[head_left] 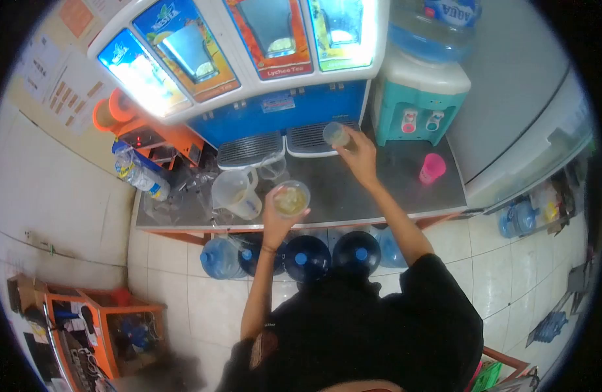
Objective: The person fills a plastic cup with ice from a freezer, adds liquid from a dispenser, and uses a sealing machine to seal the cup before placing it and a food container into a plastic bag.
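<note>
My left hand is closed around a clear plastic cup holding a pale yellowish drink, with what look like ice pieces in it. My right hand grips a smaller clear cup at the front edge of the drip tray; a little pale content shows inside, too blurred to name. Left of my left hand, a translucent measuring jug stands on the counter. Another clear cup or small jug sits just behind it.
A blue drink dispenser spans the counter's back, beside a turquoise water dispenser. A pink cup stands at the right. At the left lies a plastic bottle. Several water gallons stand on the floor below the counter.
</note>
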A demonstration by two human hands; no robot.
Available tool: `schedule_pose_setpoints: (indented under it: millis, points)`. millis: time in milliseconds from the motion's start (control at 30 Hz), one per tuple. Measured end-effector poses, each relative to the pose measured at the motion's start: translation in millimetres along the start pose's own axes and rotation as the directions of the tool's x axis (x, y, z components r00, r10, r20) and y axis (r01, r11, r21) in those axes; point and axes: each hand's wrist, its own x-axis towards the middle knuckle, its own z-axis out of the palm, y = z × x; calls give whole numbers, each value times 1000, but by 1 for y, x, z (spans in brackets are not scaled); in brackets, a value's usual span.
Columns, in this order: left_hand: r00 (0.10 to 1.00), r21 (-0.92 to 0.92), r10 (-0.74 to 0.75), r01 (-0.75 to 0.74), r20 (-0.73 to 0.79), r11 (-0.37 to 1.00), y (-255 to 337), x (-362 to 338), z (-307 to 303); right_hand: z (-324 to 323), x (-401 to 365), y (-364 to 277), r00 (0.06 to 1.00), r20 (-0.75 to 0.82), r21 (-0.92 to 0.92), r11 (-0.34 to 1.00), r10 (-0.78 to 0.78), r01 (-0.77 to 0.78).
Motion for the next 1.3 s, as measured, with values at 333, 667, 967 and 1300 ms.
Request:
schedule_pose_setpoints:
  millis: [333, 667, 967, 1300]
  points:
    - [999, -31, -13, 14, 44, 999, 8, 7, 25, -14, -29, -51, 809, 410, -184, 831, -421, 525]
    - [998, -10, 23, -23, -65, 1000, 4, 1, 17, -4, -8, -68, 603, 518, -149, 630, -607, 762]
    - [994, -42, 27, -32, -104, 999, 0, 3, 13, -6, 10, -83, 520, 513, -138, 533, -683, 835]
    - [994, -68, -30, 23, -104, 997, 1, 2, 16, -6, 1, -58, 563, 550, -119, 609, -617, 784]
